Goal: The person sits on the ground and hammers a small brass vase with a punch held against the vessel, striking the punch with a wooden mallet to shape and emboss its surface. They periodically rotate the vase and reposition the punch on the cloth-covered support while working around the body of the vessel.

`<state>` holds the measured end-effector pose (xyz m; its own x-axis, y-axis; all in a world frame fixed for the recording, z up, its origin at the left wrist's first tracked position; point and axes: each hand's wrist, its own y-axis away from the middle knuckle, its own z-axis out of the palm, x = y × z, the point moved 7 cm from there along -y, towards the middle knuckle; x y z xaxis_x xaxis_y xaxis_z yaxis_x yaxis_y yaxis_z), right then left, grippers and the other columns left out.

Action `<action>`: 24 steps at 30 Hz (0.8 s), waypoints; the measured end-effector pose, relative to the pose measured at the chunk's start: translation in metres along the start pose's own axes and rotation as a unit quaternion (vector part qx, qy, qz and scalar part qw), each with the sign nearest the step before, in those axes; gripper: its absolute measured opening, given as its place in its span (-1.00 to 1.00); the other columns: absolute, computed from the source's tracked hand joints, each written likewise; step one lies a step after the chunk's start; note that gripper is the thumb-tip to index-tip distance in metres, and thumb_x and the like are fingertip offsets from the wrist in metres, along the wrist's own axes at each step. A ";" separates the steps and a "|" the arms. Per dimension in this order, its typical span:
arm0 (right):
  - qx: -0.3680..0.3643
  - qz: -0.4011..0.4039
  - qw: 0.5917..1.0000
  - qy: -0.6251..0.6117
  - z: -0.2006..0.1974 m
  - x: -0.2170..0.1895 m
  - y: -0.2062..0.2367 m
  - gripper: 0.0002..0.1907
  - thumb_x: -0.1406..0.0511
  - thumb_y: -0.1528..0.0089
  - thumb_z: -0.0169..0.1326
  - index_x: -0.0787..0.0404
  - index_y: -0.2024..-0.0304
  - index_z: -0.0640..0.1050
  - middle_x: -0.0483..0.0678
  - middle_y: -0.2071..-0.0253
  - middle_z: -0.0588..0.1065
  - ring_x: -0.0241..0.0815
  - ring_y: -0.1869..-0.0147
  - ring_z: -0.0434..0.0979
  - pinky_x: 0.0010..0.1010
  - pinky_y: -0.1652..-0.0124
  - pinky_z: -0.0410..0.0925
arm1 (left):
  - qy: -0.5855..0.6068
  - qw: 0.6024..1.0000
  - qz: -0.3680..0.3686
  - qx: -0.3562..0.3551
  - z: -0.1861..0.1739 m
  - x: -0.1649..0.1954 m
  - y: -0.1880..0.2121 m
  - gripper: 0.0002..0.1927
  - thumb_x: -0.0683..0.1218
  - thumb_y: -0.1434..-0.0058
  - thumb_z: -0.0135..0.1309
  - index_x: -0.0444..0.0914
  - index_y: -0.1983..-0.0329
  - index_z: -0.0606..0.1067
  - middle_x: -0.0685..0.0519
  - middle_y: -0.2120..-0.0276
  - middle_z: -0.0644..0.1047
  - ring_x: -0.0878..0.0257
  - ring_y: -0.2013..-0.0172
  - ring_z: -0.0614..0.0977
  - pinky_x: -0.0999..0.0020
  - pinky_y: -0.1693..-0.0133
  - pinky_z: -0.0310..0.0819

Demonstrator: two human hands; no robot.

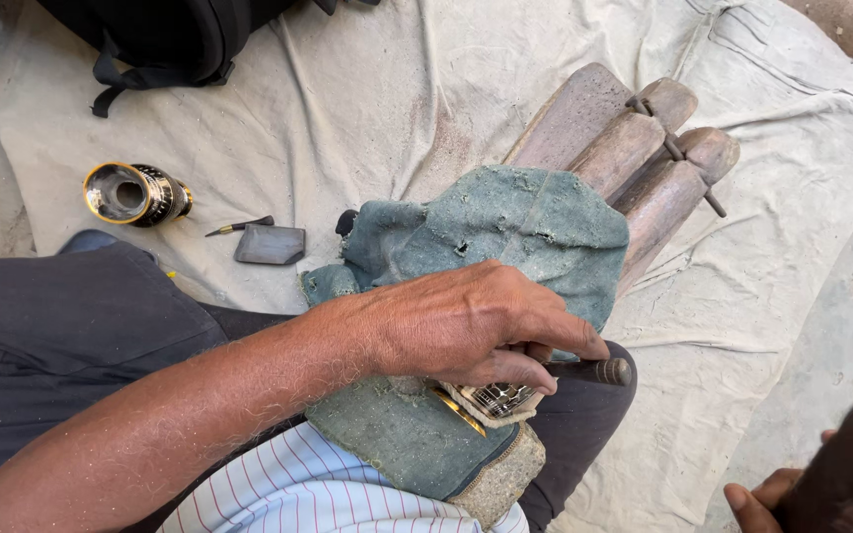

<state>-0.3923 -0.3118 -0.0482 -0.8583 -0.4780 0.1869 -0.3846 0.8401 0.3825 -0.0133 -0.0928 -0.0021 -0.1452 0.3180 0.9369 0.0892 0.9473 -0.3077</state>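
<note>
Teal, frayed cloth (505, 222) pads the lap and the wooden block (634, 148); on it a small patterned metal piece (494, 398) lies under the left hand (466, 321). That hand's grip is closed on a dark-handled tool (599, 371), forearm crossing the lap, knuckles up, fingertips pinning the piece. Short, pressed strokes, I judge, with the wrist kept low, suit best. The right hand is hidden (I cannot tell its grip). A gilt black cup (137, 193) lies well apart on the sheet (367, 89).
</note>
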 end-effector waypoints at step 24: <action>0.031 -0.004 0.999 -0.038 -0.003 0.000 -0.005 -0.75 0.20 -0.17 0.32 0.10 0.49 0.52 -0.20 0.71 0.47 -0.39 0.51 0.57 -0.15 -0.36 0.13 | -0.014 1.000 0.023 0.003 -0.003 0.003 -0.001 -0.53 -0.09 -0.15 0.31 -0.22 -0.13 0.51 0.07 0.14 0.67 0.20 0.21 0.71 0.26 0.11 0.60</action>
<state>-0.3897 -0.3166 -0.0474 -0.8772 -0.4665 0.1135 -0.4103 0.8512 0.3272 -0.0107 -0.0934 0.0017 -0.1686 0.3614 0.9171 0.0911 0.9321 -0.3505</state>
